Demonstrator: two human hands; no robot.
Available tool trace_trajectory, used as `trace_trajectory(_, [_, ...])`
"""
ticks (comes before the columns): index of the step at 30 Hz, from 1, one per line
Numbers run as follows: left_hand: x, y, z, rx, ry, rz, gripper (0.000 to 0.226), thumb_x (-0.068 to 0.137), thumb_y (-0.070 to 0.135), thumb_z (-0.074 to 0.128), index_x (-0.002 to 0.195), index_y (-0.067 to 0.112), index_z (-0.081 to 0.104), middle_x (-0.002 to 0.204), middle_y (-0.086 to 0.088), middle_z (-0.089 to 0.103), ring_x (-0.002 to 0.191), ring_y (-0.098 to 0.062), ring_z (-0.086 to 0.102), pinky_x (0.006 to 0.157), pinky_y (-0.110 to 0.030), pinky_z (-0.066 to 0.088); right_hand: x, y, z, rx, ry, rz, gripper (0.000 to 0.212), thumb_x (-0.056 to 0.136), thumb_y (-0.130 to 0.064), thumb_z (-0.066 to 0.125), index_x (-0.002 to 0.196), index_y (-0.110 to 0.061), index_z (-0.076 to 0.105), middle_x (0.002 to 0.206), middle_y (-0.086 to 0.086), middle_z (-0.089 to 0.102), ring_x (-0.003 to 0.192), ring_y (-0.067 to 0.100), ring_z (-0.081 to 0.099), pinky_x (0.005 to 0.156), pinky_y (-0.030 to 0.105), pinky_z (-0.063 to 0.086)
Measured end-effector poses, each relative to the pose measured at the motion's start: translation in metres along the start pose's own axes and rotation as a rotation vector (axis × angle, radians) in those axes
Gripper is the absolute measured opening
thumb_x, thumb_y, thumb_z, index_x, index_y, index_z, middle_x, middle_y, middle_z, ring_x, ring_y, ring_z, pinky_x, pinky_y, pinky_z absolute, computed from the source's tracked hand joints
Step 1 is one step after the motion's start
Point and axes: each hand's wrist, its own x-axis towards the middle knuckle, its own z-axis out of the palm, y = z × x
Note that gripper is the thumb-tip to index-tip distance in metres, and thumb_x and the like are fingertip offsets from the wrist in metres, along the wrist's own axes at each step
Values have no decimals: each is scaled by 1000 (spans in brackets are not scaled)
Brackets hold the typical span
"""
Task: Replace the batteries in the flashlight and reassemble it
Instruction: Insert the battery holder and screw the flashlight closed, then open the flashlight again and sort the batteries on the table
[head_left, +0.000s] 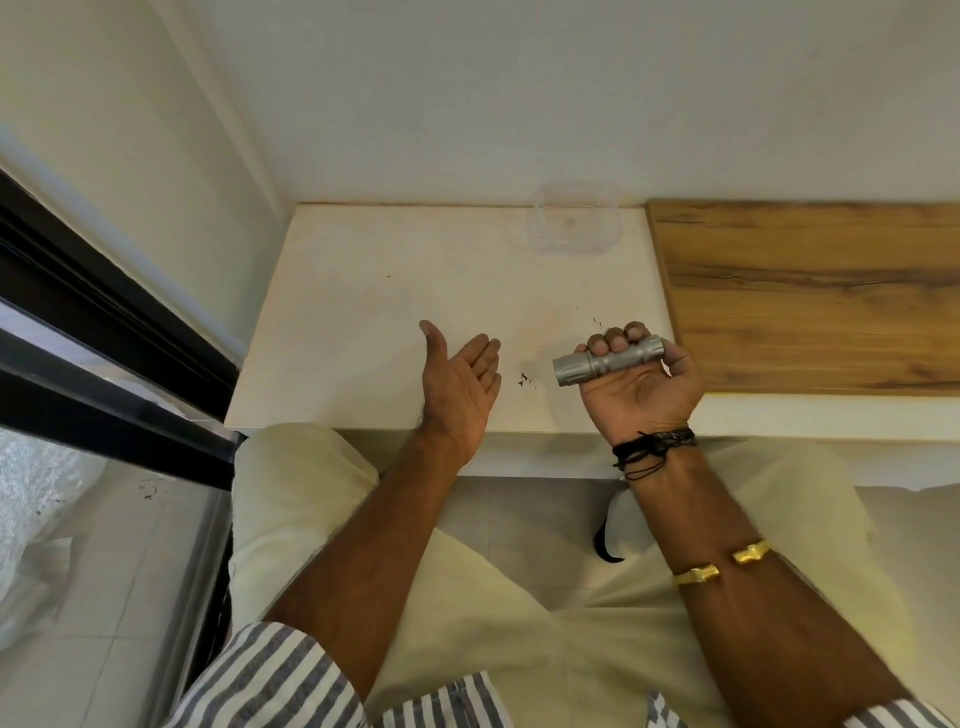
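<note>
A short silver flashlight (605, 360) lies across the palm of my right hand (641, 384), its wider head pointing left. The fingers curl over its body and hold it just above the white table's (363, 312) front edge. To the left, my left hand (460, 384) hangs palm up with its fingers spread and nothing in it. The flashlight looks closed at both ends. No loose batteries are in view.
A clear plastic container (574, 218) stands at the back of the white table against the wall. A wooden board (810, 291) covers the right side. Small dark specks (524, 379) lie between my hands. A black-framed glass door (104, 364) runs along the left.
</note>
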Motion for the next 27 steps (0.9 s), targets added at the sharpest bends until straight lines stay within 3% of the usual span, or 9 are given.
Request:
trace_trajectory(2, [1,-2,4,273,106,102,71,97,63,36,144,11,45,148,-10,49,139,-24,44,116,-36,33,1,1,-2,-12,13,26,27,89,-33,41,81,-11,56,76,5,50,71,23,50,80,37,41])
trace_trajectory(4, [1,-5,5,691,212,335,42,97,39,59,131,15,61,130,-2,66,120,-13,61,102,-25,47,4,2,-2,-76,37,40,30,94,-33,41,85,-11,58,78,6,52,72,24,52,82,38,41])
trace_trajectory(7, [1,-10,3,986,160,607,30,89,25,72,118,17,71,108,4,74,93,-2,68,76,-11,52,11,12,1,-284,88,-1,17,98,-18,48,91,-10,61,80,8,54,74,22,53,83,37,45])
trace_trajectory(10, [2,-13,2,1045,66,626,32,84,26,78,115,19,73,104,5,73,88,-5,67,71,-18,55,15,25,3,-531,71,-70,12,102,-12,53,105,-8,64,92,7,66,91,20,65,89,36,53])
trace_trajectory(14, [11,-13,2,1136,35,644,34,82,26,79,115,18,73,104,4,72,89,-8,66,77,-31,58,20,43,5,-785,-19,-94,27,102,-15,55,128,-6,61,124,8,69,126,21,61,99,35,53])
trace_trajectory(17, [21,-5,0,1137,61,673,30,83,28,78,111,19,73,101,4,73,87,-10,68,78,-32,60,27,53,11,-867,-44,-83,33,100,-19,61,132,-12,62,137,8,64,125,16,61,96,31,55])
trace_trajectory(21, [35,10,-6,1054,95,695,23,85,28,76,107,22,73,96,7,72,86,-7,69,78,-30,60,44,59,19,-955,-115,-83,38,98,-10,64,136,-13,61,132,1,68,121,9,65,93,22,54])
trace_trajectory(24, [53,26,-11,1014,124,709,25,84,23,76,109,21,73,99,5,73,86,-8,71,80,-30,61,61,61,28,-1106,-131,-164,38,92,1,66,128,-11,67,119,2,73,111,13,69,95,29,56])
trace_trajectory(27, [76,44,-14,1034,117,732,27,82,19,78,109,20,73,99,4,73,86,-7,71,80,-30,60,85,62,42,-1326,-94,-311,35,87,-5,73,121,-12,72,111,1,77,105,13,71,96,32,58])
